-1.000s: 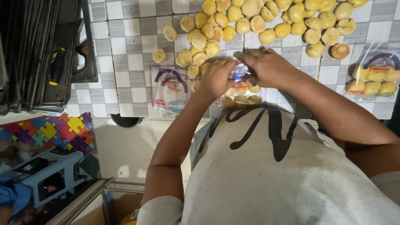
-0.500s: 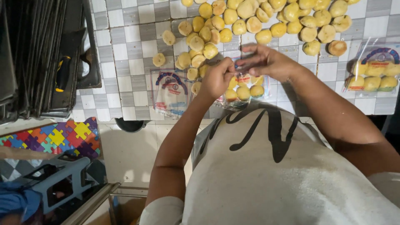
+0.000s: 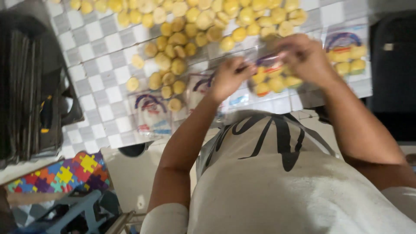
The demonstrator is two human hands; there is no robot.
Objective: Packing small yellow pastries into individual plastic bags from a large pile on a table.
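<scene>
Head view: left grip (image 3: 229, 78), right grip (image 3: 305, 56) clamped on clear bag (image 3: 273, 73) holding yellow buns.

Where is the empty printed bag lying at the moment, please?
In the head view, the empty bag lies flat on the checked table, to the person's left of the left hand, just below the loose yellow buns.

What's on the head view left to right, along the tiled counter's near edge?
Stack of dark trays → empty printed bag → left hand → filled bag of yellow buns held between both hands → right hand → packed bag.
</scene>
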